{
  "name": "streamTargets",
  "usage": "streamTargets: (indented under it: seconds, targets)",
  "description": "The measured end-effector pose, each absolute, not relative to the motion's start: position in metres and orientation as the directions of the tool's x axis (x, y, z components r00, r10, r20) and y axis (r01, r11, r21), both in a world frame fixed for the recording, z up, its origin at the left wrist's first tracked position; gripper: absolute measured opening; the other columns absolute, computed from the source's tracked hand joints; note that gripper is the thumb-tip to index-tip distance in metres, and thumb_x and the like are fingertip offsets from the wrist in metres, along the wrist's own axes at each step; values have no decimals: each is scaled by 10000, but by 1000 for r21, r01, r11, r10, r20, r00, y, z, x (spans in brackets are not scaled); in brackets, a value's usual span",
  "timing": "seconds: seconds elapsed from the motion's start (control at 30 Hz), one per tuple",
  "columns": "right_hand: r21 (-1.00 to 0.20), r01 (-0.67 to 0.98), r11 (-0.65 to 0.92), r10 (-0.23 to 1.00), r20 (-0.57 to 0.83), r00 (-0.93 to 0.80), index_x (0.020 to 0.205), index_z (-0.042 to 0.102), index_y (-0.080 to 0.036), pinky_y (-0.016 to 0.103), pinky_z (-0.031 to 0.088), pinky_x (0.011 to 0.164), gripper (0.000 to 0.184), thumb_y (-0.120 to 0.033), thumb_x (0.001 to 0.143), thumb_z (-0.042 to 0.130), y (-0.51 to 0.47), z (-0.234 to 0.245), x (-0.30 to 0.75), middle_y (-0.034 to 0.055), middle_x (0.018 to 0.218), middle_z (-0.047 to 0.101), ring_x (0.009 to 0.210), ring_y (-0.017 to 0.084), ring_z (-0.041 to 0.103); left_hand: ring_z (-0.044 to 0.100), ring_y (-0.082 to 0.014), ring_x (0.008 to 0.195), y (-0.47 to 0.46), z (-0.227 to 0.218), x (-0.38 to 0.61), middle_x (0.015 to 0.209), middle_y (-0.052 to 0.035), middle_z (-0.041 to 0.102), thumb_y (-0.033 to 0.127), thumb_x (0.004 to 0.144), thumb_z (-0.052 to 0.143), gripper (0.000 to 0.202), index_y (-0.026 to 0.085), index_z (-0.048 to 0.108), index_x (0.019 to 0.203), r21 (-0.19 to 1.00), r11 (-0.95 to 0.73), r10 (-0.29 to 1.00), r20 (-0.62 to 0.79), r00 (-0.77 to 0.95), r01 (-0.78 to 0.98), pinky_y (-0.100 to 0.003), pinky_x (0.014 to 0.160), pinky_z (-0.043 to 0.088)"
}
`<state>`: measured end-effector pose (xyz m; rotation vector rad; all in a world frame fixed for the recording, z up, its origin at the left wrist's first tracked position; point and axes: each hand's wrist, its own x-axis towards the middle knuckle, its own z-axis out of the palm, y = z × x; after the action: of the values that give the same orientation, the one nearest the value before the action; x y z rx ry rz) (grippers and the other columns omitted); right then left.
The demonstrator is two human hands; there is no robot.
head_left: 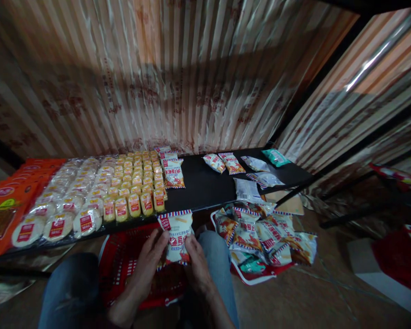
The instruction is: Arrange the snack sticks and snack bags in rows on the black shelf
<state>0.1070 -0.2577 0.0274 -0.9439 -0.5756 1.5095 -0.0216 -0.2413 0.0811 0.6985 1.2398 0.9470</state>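
Observation:
Both of my hands hold one snack packet [176, 236], white with a red and blue striped edge, just below the front edge of a low black shelf [205, 185]. My left hand [146, 266] grips its left side and my right hand [196, 261] grips its right side, fingers closed on it. A short column of the same packets [173, 172] lies on the shelf above. My knees in blue jeans frame a red basket [130, 260] under my hands.
Rows of small yellow packets [137, 183], round white cakes [65, 201] and orange bags [7, 205] fill the shelf's left. Loose packets [250, 171] lie on its right. A basket heaped with packets [263, 237] sits on the floor to my right. Striped film covers the wall.

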Motion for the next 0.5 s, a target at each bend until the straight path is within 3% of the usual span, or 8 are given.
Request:
streamTargets:
  seconds: [0.13, 0.5]
  targets:
    - [-785, -593, -178, 977, -211, -15, 1134, 600, -214, 386, 501, 802, 458, -428, 742, 699, -256, 23, 108, 67, 983, 707, 874, 241, 667, 643, -262, 1005, -238, 88, -15, 1154, -110, 668, 522, 672, 692, 585, 162, 606, 1125, 867, 432, 900, -401, 169, -246, -335, 824, 520]
    - [-827, -532, -180, 979, -206, -11, 1130, 607, -213, 368, 510, 775, 464, -456, 744, 693, -255, 25, 107, 56, 994, 707, 847, 233, 673, 678, -236, 818, -233, 79, -5, 960, -90, 724, 575, 645, 672, 638, 143, 599, 1110, 898, 383, 920, -393, -5, -217, -311, 709, 530]
